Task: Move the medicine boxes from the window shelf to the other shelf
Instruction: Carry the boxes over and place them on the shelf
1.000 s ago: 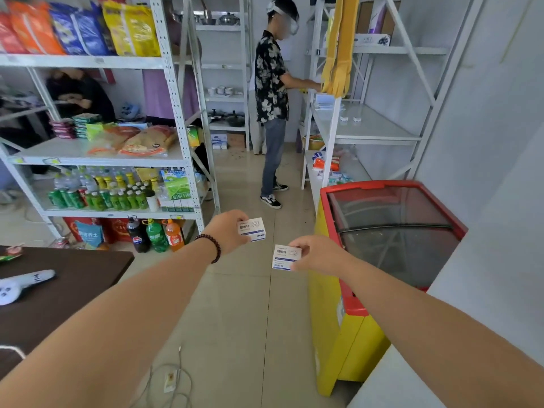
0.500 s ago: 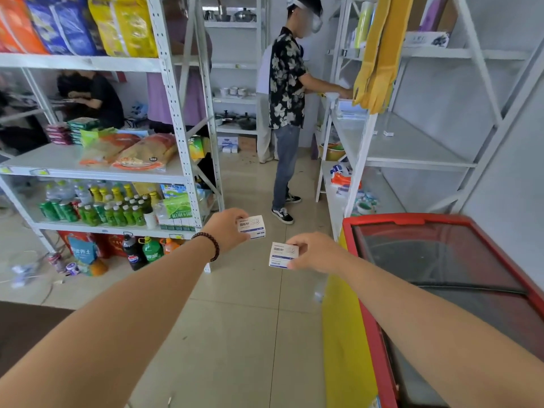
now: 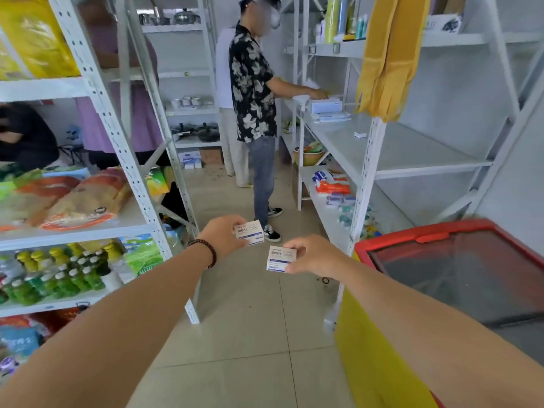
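Note:
My left hand [image 3: 224, 234] holds a small white medicine box with blue print [image 3: 250, 232] out in front of me over the floor. My right hand [image 3: 315, 254] grips a second box of the same kind [image 3: 278, 258], slightly lower and to the right. Both arms are stretched forward in the aisle. A white metal shelf [image 3: 406, 148] stands ahead on the right; one small white box [image 3: 359, 135] lies on its middle board, with flat white packs [image 3: 329, 111] stacked at its far end.
A person in a patterned shirt [image 3: 253, 92] stands in the aisle, hands at the far end of the right shelf. A red-rimmed yellow chest freezer [image 3: 459, 278] is close on my right. Stocked shelves [image 3: 82, 219] with bottles and bags line the left. Yellow gloves [image 3: 385, 54] hang from the right shelf.
I have walked forward down the aisle: the right shelf, the freezer and the person are nearer. Both hands still carry their boxes in the same pose.

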